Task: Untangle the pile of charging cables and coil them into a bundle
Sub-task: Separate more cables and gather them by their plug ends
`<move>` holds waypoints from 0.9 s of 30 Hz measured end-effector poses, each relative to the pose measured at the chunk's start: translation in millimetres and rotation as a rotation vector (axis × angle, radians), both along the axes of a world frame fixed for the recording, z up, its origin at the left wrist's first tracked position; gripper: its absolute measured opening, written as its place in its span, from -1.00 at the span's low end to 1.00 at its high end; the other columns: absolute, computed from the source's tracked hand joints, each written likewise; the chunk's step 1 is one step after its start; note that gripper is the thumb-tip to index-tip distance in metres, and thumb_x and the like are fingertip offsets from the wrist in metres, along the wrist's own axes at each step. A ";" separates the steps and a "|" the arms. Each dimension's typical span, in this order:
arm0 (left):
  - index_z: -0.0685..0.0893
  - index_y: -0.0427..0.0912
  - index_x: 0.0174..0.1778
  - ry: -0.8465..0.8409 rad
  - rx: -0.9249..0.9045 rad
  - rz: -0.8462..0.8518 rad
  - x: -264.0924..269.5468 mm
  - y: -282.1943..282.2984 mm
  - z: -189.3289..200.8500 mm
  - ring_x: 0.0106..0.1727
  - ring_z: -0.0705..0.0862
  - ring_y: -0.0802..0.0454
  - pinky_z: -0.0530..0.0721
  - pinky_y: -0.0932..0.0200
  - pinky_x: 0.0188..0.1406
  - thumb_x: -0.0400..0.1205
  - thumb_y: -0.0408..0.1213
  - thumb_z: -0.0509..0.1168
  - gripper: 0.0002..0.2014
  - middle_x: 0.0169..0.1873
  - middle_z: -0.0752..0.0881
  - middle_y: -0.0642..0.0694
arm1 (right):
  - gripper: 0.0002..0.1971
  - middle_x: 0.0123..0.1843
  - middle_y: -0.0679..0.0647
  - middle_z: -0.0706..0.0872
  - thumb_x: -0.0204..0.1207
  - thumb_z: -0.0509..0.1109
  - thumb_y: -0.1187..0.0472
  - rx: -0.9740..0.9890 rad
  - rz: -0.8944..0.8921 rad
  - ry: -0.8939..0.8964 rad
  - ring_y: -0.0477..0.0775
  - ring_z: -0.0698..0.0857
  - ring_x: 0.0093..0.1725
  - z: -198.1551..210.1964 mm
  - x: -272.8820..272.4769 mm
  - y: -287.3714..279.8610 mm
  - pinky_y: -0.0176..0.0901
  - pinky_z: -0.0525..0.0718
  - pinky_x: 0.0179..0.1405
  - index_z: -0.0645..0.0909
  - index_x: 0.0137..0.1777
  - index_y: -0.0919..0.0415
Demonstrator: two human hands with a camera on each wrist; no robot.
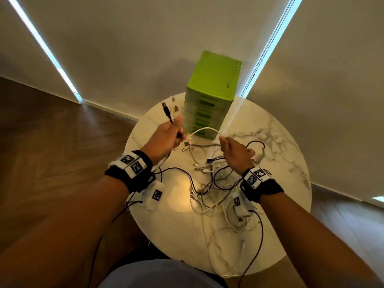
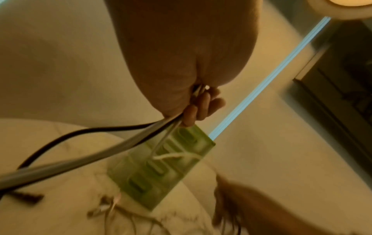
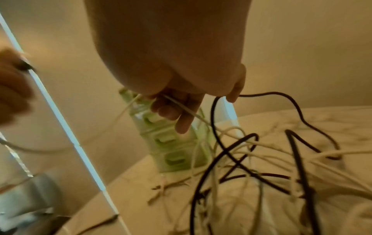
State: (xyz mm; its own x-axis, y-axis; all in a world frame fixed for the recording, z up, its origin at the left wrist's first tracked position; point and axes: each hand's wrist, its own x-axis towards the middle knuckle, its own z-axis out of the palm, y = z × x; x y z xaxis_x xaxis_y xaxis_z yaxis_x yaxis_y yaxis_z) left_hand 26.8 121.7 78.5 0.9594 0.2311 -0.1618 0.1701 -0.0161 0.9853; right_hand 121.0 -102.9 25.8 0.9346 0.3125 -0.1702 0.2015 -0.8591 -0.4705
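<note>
Round white marble-look table [image 1: 270, 142], grey veining, stands on herringbone wood floor [image 1: 52, 142]. Green drawer unit [image 1: 209, 96] upright at far edge. Tangled pile of cables [image 1: 216, 183], white, grey and black, spread across middle and near-right part; loose plug ends near unit's foot. Black strands hang over near edge.

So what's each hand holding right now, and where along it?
The left hand grips several cables together just behind their plug ends. The right hand pinches one white cable partway along its length.
</note>
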 end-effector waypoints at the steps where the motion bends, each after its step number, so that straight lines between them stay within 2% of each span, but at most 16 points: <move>1: 0.66 -0.25 -0.16 0.036 0.033 -0.014 0.4 -9.3 -6.2 -0.46 0.43 0.16 0.44 0.29 -0.42 0.83 0.12 -0.01 -0.44 -0.46 0.71 0.07 | -0.49 -0.07 -0.08 0.74 0.75 -0.16 -0.32 0.030 0.006 -0.015 0.17 0.67 0.10 8.4 -5.7 8.3 0.32 0.23 0.35 0.50 -0.14 -0.10; 3: 0.76 -0.37 0.03 0.067 0.071 -0.052 4.5 -25.4 -15.8 -0.44 0.50 0.26 0.46 0.41 -0.39 0.85 0.07 -0.05 -0.38 -0.43 0.76 0.19 | -0.55 -0.08 -0.12 0.73 0.75 -0.16 -0.33 0.083 0.062 -0.015 0.14 0.69 0.15 17.7 -18.2 18.6 0.45 0.19 0.42 0.51 -0.04 -0.22; 5: 0.81 -0.25 0.13 0.073 0.097 -0.080 9.9 -36.7 -19.6 -0.33 0.58 0.32 0.50 0.36 -0.25 0.85 0.09 -0.06 -0.39 -0.32 0.79 0.21 | -0.55 -0.14 -0.17 0.76 0.75 -0.15 -0.33 0.142 0.130 0.043 0.03 0.68 0.14 18.9 -29.0 24.4 0.50 0.11 0.44 0.57 0.23 -0.29; 6: 0.82 -0.18 0.14 0.077 0.088 -0.087 12.4 -40.2 -19.4 -0.24 0.64 0.30 0.51 0.30 -0.16 0.84 0.11 -0.06 -0.40 -0.18 0.83 0.17 | -0.53 -0.20 -0.19 0.76 0.73 -0.17 -0.37 0.157 0.163 0.070 -0.03 0.66 0.12 17.8 -33.8 25.8 0.52 0.05 0.44 0.56 0.26 -0.35; 8: 0.82 -0.13 0.03 0.076 0.019 -0.090 19.0 -44.6 -19.7 -0.15 0.71 0.33 0.53 0.29 -0.07 0.84 0.11 -0.06 -0.42 0.05 0.85 0.04 | -0.49 -0.25 -0.21 0.74 0.65 -0.24 -0.46 0.132 0.210 0.093 -0.06 0.68 0.11 15.0 -41.4 26.3 0.64 -0.03 0.46 0.54 0.00 -0.39; 9: 0.77 -0.15 -0.07 0.066 -0.025 -0.086 22.2 -46.8 -19.6 -0.19 0.72 0.35 0.54 0.29 -0.07 0.84 0.10 -0.05 -0.44 0.06 0.86 -0.02 | -0.49 -0.23 -0.21 0.75 0.65 -0.23 -0.45 0.109 0.211 0.102 -0.04 0.69 0.13 12.8 -43.5 25.0 0.66 -0.06 0.46 0.51 -0.11 -0.32; 11: 0.59 -0.16 -0.20 0.044 -0.071 -0.058 27.1 -50.5 -20.5 -0.23 0.74 0.26 0.58 0.20 -0.06 0.85 0.06 -0.02 -0.51 -0.08 0.86 -0.05 | -0.52 -0.18 -0.16 0.78 0.71 -0.15 -0.37 0.101 0.216 0.123 -0.02 0.71 0.13 3.4 -45.4 20.8 0.57 -0.06 0.47 0.51 -0.10 -0.17; 12: 0.53 -0.16 -0.22 0.031 -0.089 -0.041 29.0 -51.6 -20.8 -0.21 0.75 0.19 0.60 0.16 -0.04 0.85 0.05 -0.01 -0.54 -0.18 0.83 -0.05 | -0.51 -0.18 -0.14 0.78 0.72 -0.11 -0.36 0.130 0.235 0.128 -0.05 0.72 0.09 -0.5 -45.8 18.1 0.51 0.08 0.49 0.52 -0.07 -0.10; 14: 0.46 -0.16 -0.24 -0.011 -0.226 0.001 31.6 -51.4 -18.8 -0.18 0.80 0.00 0.71 0.06 -0.04 0.85 0.03 -0.01 -0.56 -0.34 0.68 -0.10 | -0.55 -0.26 -0.17 0.75 0.70 -0.05 -0.35 0.180 0.273 0.144 -0.18 0.72 -0.09 -13.6 -44.2 10.2 0.34 0.44 0.34 0.50 -0.13 -0.11; 16: 0.39 -0.15 -0.27 -0.056 -0.398 0.038 33.8 -47.1 -9.9 -0.29 0.80 -0.13 0.78 -0.02 -0.15 0.86 0.00 -0.02 -0.57 -0.43 0.49 -0.10 | -0.64 -0.33 -0.22 0.68 0.76 0.05 -0.23 0.155 0.291 0.147 -0.23 0.69 -0.18 -34.7 -36.1 -4.6 0.14 0.59 0.12 0.45 -0.22 -0.18; 17: 0.37 -0.13 -0.29 -0.078 -0.427 0.050 35.1 -42.4 -3.9 -0.39 0.75 -0.11 0.76 -0.01 -0.24 0.86 0.01 -0.03 -0.56 -0.46 0.43 -0.06 | -0.66 -0.32 -0.22 0.66 0.78 0.07 -0.20 0.121 0.290 0.130 -0.14 0.71 -0.17 -44.7 -31.7 -13.4 0.12 0.61 0.05 0.45 -0.22 -0.18; 19: 0.36 -0.08 -0.32 -0.139 -0.413 0.063 38.2 -28.1 8.2 -0.54 0.52 0.02 0.59 0.09 -0.38 0.86 0.04 -0.03 -0.55 -0.51 0.37 0.02 | -0.68 -0.25 -0.17 0.65 0.76 0.04 -0.25 0.062 0.290 0.103 0.05 0.72 -0.11 -56.5 -22.9 -32.2 0.04 0.58 -0.04 0.47 -0.13 -0.17; 21: 0.37 -0.04 -0.32 -0.183 -0.413 0.089 42.6 -9.8 17.2 -0.58 0.32 0.12 0.41 0.15 -0.45 0.85 0.06 -0.02 -0.56 -0.54 0.32 0.07 | -0.66 -0.21 -0.10 0.64 0.75 0.05 -0.23 0.013 0.278 0.107 0.14 0.71 -0.09 -61.7 -12.4 -50.6 -0.06 0.47 -0.10 0.51 -0.06 -0.07; 22: 0.38 -0.03 -0.32 -0.200 -0.417 0.108 44.1 -0.5 22.3 -0.58 0.28 0.13 0.37 0.16 -0.45 0.85 0.07 -0.02 -0.56 -0.55 0.31 0.08 | -0.65 -0.19 -0.07 0.65 0.76 0.06 -0.20 -0.017 0.268 0.098 0.17 0.72 -0.08 -60.8 -7.2 -58.8 -0.05 0.45 -0.11 0.53 -0.04 -0.02; 24: 0.37 -0.04 -0.33 -0.237 -0.415 0.151 47.2 13.1 27.7 -0.59 0.25 0.14 0.35 0.17 -0.48 0.86 0.05 -0.03 -0.55 -0.57 0.30 0.08 | -0.66 -0.20 -0.09 0.67 0.76 0.05 -0.23 -0.054 0.236 0.076 0.18 0.73 -0.07 -53.8 3.7 -71.5 0.07 0.54 -0.03 0.51 -0.06 -0.07; 27: 0.35 -0.05 -0.32 -0.260 -0.319 0.159 44.6 15.4 24.5 -0.54 0.27 0.12 0.36 0.17 -0.45 0.86 0.02 -0.02 -0.57 -0.55 0.30 0.08 | -0.47 -0.33 -0.14 0.64 0.63 -0.09 -0.46 -0.112 0.153 0.043 0.14 0.71 -0.13 -37.3 19.2 -74.0 0.21 0.58 0.09 0.46 -0.22 -0.10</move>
